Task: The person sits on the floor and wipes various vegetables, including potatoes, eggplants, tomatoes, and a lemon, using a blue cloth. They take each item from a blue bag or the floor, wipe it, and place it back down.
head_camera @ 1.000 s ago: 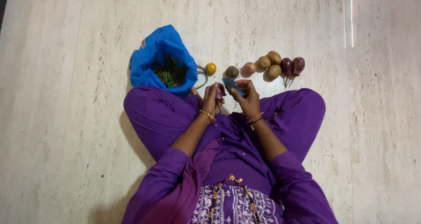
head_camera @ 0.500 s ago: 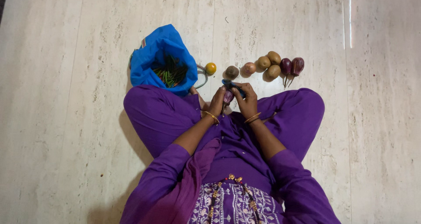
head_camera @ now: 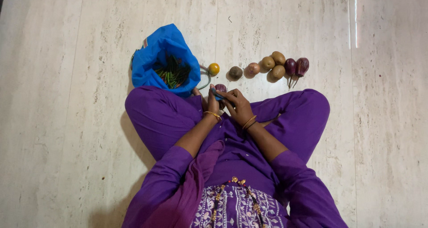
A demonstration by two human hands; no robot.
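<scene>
I sit cross-legged on a pale stone floor in purple clothes. Both hands meet in front of my lap. My left hand (head_camera: 211, 104) holds a small purple eggplant (head_camera: 221, 88) by its lower part. My right hand (head_camera: 238, 105) grips a small blue-handled tool (head_camera: 217, 95) and lays it against the eggplant. Whether the tool has a blade I cannot tell. Both wrists carry gold bangles.
An open blue bag (head_camera: 151, 63) with green pods (head_camera: 173, 74) stands left of my knee. An orange round fruit (head_camera: 214, 69) lies beside it. Further right lie a row of brown and pinkish round vegetables (head_camera: 268, 63) and two purple eggplants (head_camera: 297, 67).
My hands have closed together and shifted left. The blue tool moved from the right of the eggplant onto it, and the eggplant now shows above my fingers.
</scene>
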